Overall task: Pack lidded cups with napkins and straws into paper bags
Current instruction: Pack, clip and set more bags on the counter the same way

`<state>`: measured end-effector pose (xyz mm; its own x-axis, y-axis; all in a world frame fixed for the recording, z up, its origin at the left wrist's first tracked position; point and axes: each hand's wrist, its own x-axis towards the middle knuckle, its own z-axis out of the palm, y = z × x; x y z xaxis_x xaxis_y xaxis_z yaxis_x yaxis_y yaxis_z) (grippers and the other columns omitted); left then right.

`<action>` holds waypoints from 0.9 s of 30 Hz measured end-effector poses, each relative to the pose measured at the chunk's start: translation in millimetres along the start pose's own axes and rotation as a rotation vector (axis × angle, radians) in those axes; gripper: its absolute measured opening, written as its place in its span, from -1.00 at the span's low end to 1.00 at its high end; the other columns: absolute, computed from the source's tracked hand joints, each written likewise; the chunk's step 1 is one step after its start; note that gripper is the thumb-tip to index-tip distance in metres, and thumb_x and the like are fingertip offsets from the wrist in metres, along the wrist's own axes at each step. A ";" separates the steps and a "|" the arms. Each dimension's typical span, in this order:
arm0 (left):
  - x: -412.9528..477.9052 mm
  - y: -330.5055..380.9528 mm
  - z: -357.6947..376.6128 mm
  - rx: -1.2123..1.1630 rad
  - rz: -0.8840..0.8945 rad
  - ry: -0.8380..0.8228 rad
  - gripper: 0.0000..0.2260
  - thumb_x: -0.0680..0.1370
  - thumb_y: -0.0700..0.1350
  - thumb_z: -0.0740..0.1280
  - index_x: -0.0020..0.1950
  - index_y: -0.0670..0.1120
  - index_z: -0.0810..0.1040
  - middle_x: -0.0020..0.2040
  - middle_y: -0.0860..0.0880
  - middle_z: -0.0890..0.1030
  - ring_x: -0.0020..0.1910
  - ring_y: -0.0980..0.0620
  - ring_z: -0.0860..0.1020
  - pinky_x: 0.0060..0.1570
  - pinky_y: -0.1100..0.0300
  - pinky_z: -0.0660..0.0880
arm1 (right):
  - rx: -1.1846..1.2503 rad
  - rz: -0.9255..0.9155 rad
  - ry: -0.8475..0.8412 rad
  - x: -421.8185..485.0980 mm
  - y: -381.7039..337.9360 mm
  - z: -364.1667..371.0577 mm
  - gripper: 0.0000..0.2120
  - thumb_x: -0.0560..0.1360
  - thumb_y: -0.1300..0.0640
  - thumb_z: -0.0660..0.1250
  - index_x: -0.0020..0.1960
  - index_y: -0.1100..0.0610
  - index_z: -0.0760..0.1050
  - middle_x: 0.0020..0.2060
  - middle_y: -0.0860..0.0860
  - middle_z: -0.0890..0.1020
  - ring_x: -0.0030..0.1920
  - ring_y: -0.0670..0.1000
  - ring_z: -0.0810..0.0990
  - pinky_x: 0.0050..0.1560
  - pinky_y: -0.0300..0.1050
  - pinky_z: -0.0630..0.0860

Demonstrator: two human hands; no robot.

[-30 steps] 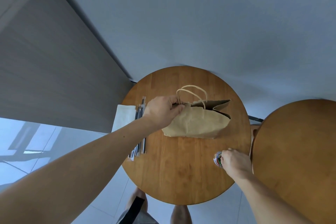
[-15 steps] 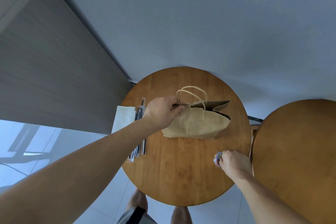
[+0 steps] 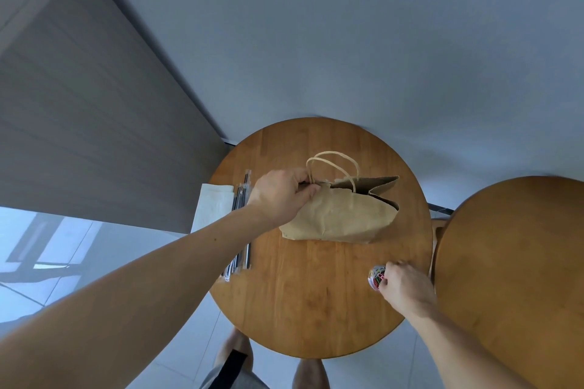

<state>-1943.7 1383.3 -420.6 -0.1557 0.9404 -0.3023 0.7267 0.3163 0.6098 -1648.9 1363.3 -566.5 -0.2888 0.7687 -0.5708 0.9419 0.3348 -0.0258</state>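
Observation:
A brown paper bag [image 3: 343, 215] with twisted paper handles stands on the round wooden table [image 3: 316, 303], its mouth pressed nearly flat. My left hand [image 3: 279, 194] pinches the bag's top edge at its left end. At the table's right edge my right hand [image 3: 403, 286] has its fingers curled at a small clear tub of coloured paper clips [image 3: 376, 275]. White napkins [image 3: 211, 210] and wrapped straws [image 3: 241, 230] lie at the table's left edge, partly under my forearm. No cup is visible; the bag's inside is hidden.
A second round wooden table [image 3: 512, 278] stands close on the right, nearly touching the first. A grey wall runs behind and a darker panel stands to the left. My legs [image 3: 234, 354] show below the table's near edge, on pale floor tiles.
Almost nothing differs. My left hand keeps its pinch on the bag's top. My right hand's fingers have shifted slightly at the paper clip tub.

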 end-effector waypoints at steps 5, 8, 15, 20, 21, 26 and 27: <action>1.2 -2.1 0.6 -0.008 0.001 0.003 -0.81 0.61 0.01 0.29 0.15 0.11 0.65 -0.08 0.16 0.68 -0.10 0.14 0.60 -0.18 0.25 0.50 | 0.071 0.016 -0.032 0.7 -0.4 -0.7 -0.80 0.53 -0.05 0.31 -0.04 0.08 0.53 -0.15 -0.04 0.66 -0.15 -0.05 0.64 -0.27 -0.18 0.53; 2.5 -2.1 0.9 -0.009 0.010 0.000 -0.82 0.60 0.01 0.30 0.14 0.11 0.65 -0.08 0.16 0.68 -0.08 0.12 0.61 -0.16 0.21 0.52 | 0.079 0.018 -0.053 1.0 0.8 -2.3 -0.83 0.55 -0.02 0.28 -0.10 0.06 0.43 -0.13 -0.02 0.66 -0.13 -0.03 0.64 -0.25 -0.18 0.52; 1.2 -0.9 -1.3 -0.001 0.038 -0.002 -0.81 0.61 -0.01 0.30 0.16 0.08 0.65 -0.06 0.13 0.69 -0.07 0.11 0.61 -0.12 0.18 0.53 | 0.127 -0.003 -0.081 -1.3 3.9 -3.7 -0.92 0.59 0.10 0.26 0.01 0.06 0.36 -0.07 0.01 0.67 -0.08 0.01 0.65 -0.18 -0.11 0.56; 1.5 0.6 -2.6 0.016 0.018 -0.011 -0.80 0.61 0.00 0.29 0.18 0.10 0.64 -0.04 0.13 0.69 -0.04 0.10 0.61 -0.06 0.09 0.55 | 0.175 0.001 -0.039 -3.8 5.3 -4.5 -0.74 0.61 0.06 0.22 0.30 0.00 0.43 0.02 -0.02 0.67 -0.01 0.01 0.64 -0.13 -0.12 0.57; 1.8 0.8 -2.7 0.024 0.012 -0.016 -0.80 0.61 0.00 0.29 0.18 0.10 0.64 -0.05 0.12 0.69 -0.04 0.08 0.61 -0.05 0.07 0.55 | 0.178 -0.002 -0.021 -5.2 5.9 -5.3 -0.75 0.62 0.05 0.21 0.28 -0.03 0.46 0.01 -0.04 0.68 -0.02 -0.01 0.65 -0.16 -0.14 0.55; 2.4 1.5 -4.0 0.053 -0.007 -0.039 -0.80 0.61 0.02 0.28 0.17 0.07 0.64 -0.10 0.06 0.68 -0.09 0.03 0.61 -0.09 0.01 0.56 | 0.378 -0.094 0.071 -17.5 1.4 -17.5 -0.89 0.59 0.12 0.30 -0.04 -0.09 0.51 -0.23 -0.16 0.66 -0.27 -0.15 0.63 -0.38 -0.37 0.42; 2.7 1.2 -4.8 0.061 -0.016 -0.044 -0.80 0.61 0.02 0.28 0.17 0.07 0.63 -0.10 0.05 0.68 -0.09 0.02 0.61 -0.09 0.00 0.56 | 0.450 -0.114 0.091 -19.0 -2.4 -23.5 -0.89 0.57 0.13 0.35 -0.07 -0.09 0.54 -0.25 -0.19 0.65 -0.28 -0.18 0.62 -0.36 -0.42 0.41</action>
<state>-1946.5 1386.8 -417.1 -0.1384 0.9286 -0.3444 0.7639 0.3214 0.5596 -1649.7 1360.7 -536.3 -0.3894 0.7922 -0.4699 0.8782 0.1655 -0.4487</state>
